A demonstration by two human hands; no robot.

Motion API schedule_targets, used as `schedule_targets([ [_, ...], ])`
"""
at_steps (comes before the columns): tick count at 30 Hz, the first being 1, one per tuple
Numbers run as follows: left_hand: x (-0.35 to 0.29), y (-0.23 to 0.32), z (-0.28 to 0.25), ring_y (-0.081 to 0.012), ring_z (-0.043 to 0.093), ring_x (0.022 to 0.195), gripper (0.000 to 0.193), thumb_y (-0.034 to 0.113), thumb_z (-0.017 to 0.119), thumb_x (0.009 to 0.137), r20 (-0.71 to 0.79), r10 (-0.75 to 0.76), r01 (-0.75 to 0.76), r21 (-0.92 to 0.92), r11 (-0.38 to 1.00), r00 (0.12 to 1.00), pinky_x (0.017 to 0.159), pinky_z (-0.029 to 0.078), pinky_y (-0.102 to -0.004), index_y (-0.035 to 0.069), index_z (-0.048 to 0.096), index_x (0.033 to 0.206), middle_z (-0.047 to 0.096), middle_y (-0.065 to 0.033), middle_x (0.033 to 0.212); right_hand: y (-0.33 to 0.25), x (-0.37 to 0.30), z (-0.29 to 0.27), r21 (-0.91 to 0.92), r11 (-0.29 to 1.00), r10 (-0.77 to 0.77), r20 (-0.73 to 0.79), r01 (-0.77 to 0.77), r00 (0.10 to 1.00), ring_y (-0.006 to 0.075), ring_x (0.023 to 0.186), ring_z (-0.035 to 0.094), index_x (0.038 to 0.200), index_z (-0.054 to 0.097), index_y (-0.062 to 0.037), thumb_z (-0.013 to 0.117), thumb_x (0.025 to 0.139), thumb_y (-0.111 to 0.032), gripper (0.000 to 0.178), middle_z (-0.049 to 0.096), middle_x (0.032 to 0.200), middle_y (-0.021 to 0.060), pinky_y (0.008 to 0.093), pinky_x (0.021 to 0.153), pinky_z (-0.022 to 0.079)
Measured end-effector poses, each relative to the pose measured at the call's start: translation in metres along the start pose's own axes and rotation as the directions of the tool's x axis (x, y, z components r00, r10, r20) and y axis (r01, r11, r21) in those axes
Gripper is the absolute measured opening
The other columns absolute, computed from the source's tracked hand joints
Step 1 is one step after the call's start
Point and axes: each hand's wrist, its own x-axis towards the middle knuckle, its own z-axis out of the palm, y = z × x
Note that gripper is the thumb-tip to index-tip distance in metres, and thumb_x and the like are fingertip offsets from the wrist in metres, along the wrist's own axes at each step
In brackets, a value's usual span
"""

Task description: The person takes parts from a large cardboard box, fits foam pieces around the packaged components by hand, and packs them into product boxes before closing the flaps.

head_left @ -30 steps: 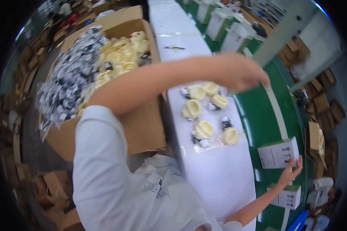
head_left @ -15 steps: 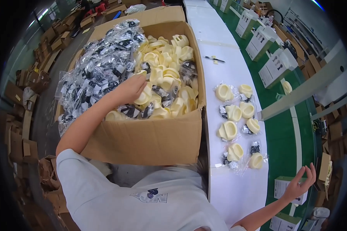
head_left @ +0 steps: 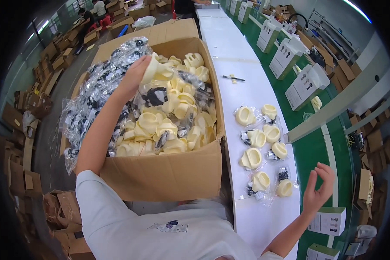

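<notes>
My left hand (head_left: 136, 74) is closed on a cream plastic part (head_left: 150, 70), raised over the open cardboard box (head_left: 169, 177). Just below it is a clear bag with a black piece (head_left: 155, 96); whether the two are joined I cannot tell. Loose cream plastic parts (head_left: 148, 122) fill the right side of the box, and bagged black pieces (head_left: 100, 100) are heaped on its left. My right hand (head_left: 318, 187) hangs in the air past the white table's right edge, fingers curved and apart, holding nothing.
On the white table (head_left: 264, 225) lie several cream parts with bagged black pieces (head_left: 256, 138) in two rough columns, and a pen (head_left: 233, 78). White-and-green cartons (head_left: 305, 86) line the green conveyor (head_left: 310, 151). A pale post (head_left: 346, 104) slants across. People are in the background.
My left hand has risen out of the pile with a cream part. My right hand has moved up and left. The view has shifted a little, bringing more of the background people into sight.
</notes>
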Motion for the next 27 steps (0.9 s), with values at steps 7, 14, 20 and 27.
schedule_targets([
  [7,-0.01,0.029,0.012,-0.0122,0.059,0.085,0.029,0.026,0.045,0.093,-0.05,-0.159,0.139,-0.273,0.952,0.986,0.072,0.048,-0.0258,0.008,0.054,0.112,0.059,-0.0043,0.1,-0.051,0.049,0.091,0.542,0.837,-0.162,0.12,0.072,0.979,0.0234,0.089,0.058,0.088,0.058,0.0002,0.063,0.076,0.001,0.013,0.06,0.099,0.012,0.0325,0.08,0.045],
  [14,-0.049,0.016,0.048,-0.0173,0.059,0.096,0.034,0.028,0.045,0.092,0.011,-0.103,0.1,-0.39,0.915,0.995,0.084,0.049,-0.0318,0.007,0.051,0.118,0.059,-0.0071,0.109,-0.148,0.071,0.218,0.68,0.655,-0.164,0.553,-0.329,0.817,0.0253,0.106,0.054,0.133,0.026,-0.0059,0.066,0.077,-0.018,0.07,0.051,0.117,0.0187,0.0353,0.085,0.045],
  [20,-0.037,-0.016,0.027,-0.019,0.058,0.101,0.037,0.029,0.042,0.092,-0.131,-0.068,-0.001,-0.468,0.884,0.989,0.087,0.048,-0.034,0.005,0.051,0.118,0.058,-0.0091,0.113,-0.153,0.084,0.246,0.712,0.465,-0.188,0.66,-0.526,0.727,0.0205,0.095,0.058,0.126,0.036,-0.0044,0.064,0.078,-0.016,0.057,0.056,0.109,0.0131,0.0315,0.076,0.048],
  [27,-0.053,0.007,0.053,-0.0234,0.06,0.097,0.028,0.021,0.042,0.093,0.06,-0.183,0.185,-0.556,0.81,0.981,0.081,0.052,-0.0353,0.001,0.051,0.111,0.059,-0.0134,0.104,-0.152,0.091,0.243,0.766,0.237,-0.118,0.633,-0.597,0.765,0.0131,0.082,0.057,0.113,0.048,-0.0024,0.059,0.083,-0.015,0.034,0.059,0.093,0.0059,0.0274,0.068,0.047],
])
